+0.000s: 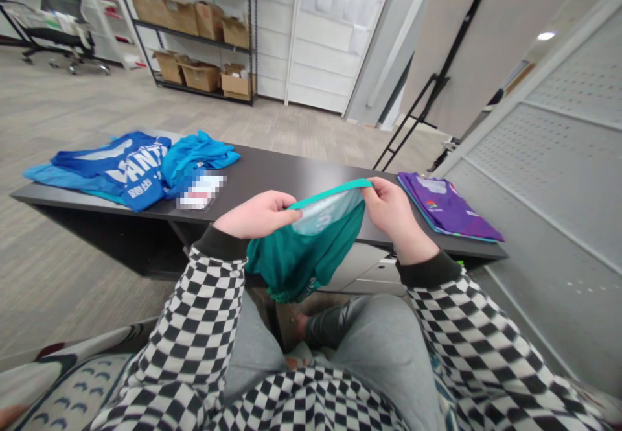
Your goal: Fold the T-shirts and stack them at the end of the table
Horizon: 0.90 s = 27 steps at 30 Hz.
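Pinching a teal shirt [301, 259] by its collar [330, 192], the left hand [255, 216] and right hand [394, 214] stretch it sideways, body hanging down, shelved cardboard boxes [204, 76] far beyond.

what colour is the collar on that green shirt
Bright teal collar, clearest in the head view.

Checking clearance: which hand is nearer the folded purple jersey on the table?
Right hand, just beside the folded purple jersey; left hand is farther off, beyond the teal garment.
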Motion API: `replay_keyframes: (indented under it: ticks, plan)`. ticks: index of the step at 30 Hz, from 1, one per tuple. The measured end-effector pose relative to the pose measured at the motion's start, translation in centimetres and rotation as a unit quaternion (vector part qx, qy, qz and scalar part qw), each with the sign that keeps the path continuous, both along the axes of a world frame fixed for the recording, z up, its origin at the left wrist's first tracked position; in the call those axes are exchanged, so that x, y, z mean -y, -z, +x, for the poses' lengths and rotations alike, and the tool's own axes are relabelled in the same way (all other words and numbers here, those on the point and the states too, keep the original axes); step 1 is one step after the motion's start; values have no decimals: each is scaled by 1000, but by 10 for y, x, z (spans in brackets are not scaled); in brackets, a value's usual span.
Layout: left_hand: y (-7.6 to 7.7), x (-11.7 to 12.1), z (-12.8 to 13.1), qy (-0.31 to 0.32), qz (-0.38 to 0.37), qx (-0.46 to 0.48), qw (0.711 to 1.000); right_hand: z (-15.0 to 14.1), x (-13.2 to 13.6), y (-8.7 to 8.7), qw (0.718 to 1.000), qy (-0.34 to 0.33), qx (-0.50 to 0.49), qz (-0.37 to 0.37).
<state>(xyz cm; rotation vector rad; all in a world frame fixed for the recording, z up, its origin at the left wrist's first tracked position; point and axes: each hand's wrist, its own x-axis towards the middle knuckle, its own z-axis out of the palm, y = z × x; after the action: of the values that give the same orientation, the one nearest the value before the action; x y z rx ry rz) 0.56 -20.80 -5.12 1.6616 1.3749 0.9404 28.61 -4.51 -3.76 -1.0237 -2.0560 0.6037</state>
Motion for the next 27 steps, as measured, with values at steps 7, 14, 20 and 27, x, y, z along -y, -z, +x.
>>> replay_keyframes:
  ticks: [7, 14, 20, 27]
  plan:
    - [-21, 22, 52, 224, 41, 122, 966, -17, 32, -10, 954, -136, -201, -174]
    - [13, -25, 48, 49, 204, 133, 969, -27, 65, -18, 892, -234, -237, -306]
    - [12, -14, 40, 160, -25, 164, 973, -26, 69, -17, 898, -221, -153, -348]
    - [5, -6, 24, -62, 87, 301, 948, 11, 57, -20, 915, -233, 48, -325]
